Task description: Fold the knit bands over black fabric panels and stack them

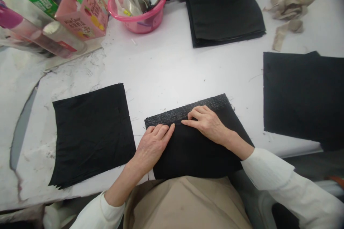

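Two hands of mine meet over the black cloth [193,157] in the head view, the left [152,146] near its left side, the right [209,125] past its middle. The cloth lies on the bench [166,68] right in front of me, slightly askew, a speckled strip [166,115] along its far edge. On my left, the fingers lie close together at the strip's near border, thumb a little apart; on my right they curl, thumb pointing toward the other thumb with a small gap between. Whether either set pinches the fabric, I cannot tell.

To do this well, I'd judge, I should keep the left fingers as an anchor and work the right ones along the border in short, even presses, keeping the strip parallel to the far edge. Light pressure suits thin-looking cloth; dragging could skew the layers. I'd also keep my wrists clear of the black stack [92,136] at left, well apart from the strip.
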### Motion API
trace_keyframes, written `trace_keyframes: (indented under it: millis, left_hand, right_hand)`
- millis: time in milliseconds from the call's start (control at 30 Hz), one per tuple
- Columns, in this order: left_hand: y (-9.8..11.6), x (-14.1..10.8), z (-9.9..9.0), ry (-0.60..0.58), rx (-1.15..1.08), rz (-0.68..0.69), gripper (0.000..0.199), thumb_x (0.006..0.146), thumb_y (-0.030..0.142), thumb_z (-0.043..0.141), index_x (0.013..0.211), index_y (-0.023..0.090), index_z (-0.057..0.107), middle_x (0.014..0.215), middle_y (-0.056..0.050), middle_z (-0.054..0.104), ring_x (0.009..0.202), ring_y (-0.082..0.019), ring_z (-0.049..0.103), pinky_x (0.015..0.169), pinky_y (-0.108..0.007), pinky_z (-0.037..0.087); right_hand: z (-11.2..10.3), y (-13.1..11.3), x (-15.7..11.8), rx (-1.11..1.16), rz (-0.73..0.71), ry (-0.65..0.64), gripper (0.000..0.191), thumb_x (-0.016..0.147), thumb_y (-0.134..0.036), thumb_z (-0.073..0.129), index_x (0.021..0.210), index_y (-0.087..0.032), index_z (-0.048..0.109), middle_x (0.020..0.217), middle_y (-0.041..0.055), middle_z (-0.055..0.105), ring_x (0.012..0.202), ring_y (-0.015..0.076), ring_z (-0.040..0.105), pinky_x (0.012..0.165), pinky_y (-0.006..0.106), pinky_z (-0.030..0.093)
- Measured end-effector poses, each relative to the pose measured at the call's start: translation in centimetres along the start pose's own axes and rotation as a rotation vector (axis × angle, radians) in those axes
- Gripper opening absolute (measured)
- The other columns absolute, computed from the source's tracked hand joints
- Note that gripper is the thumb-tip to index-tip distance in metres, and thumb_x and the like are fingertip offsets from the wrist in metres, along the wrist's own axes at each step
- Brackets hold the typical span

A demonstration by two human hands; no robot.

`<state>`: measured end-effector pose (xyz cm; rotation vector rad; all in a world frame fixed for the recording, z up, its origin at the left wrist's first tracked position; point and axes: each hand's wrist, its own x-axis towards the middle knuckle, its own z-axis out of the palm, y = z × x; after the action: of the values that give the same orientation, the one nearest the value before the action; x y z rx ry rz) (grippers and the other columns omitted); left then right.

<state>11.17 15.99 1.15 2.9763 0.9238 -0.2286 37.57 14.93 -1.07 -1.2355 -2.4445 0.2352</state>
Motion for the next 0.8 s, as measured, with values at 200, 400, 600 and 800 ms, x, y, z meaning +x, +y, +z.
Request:
trace_keyframes:
  millis: [200, 400, 600, 800]
  left_hand:
    - [0.2, 1.0, -0.8, -0.053, 0.022, 0.060, 0.052, 0.095, 0.005, 0.036, 0.146, 0.010, 0.034, 0.120, -0.012, 0.056, 0.108, -0.023, 0.053, 0.087, -0.037, 0.044]
    - [0.6, 2.1, -1.2, -0.078, 0.027, 0.062, 0.054, 0.095, 0.007, 0.040, 0.148, 0.012, 0.032, 0.107, -0.009, 0.058, 0.096, -0.022, 0.055, 0.080, -0.037, 0.045]
    - [0.9, 2.9, -1.2, -0.051, -0.027, 0.081, 0.051, 0.094, 0.006, 0.042, 0.144, 0.011, 0.036, 0.123, -0.012, 0.055, 0.112, -0.023, 0.051, 0.090, -0.036, 0.042]
    - [1.2, 3.7, -1.6, -0.075, -0.017, 0.094, 0.054, 0.094, 0.005, 0.038, 0.147, 0.011, 0.032, 0.117, -0.011, 0.056, 0.105, -0.022, 0.054, 0.087, -0.037, 0.044]
  right_hand:
    - [-0.6, 0.3, -0.3, -0.010, -0.003, -0.019, 0.025, 0.096, -0.020, 0.051, 0.114, -0.025, 0.067, 0.101, 0.0056, 0.063, 0.098, 0.0178, 0.050, 0.084, 0.034, 0.038]
    - [-1.0, 0.8, -0.6, -0.024, -0.006, -0.033, 0.024, 0.096, -0.020, 0.051, 0.114, -0.025, 0.066, 0.100, 0.0050, 0.062, 0.097, 0.0179, 0.049, 0.084, 0.034, 0.037]
    - [-1.7, 1.0, -0.8, -0.050, -0.025, -0.044, 0.022, 0.096, -0.019, 0.050, 0.112, -0.022, 0.066, 0.096, 0.0050, 0.063, 0.094, 0.0173, 0.049, 0.083, 0.034, 0.036]
    - [-2.0, 1.6, -1.4, -0.071, -0.008, -0.039, 0.022, 0.095, -0.018, 0.052, 0.111, -0.023, 0.066, 0.097, 0.0049, 0.063, 0.096, 0.0178, 0.048, 0.083, 0.033, 0.035]
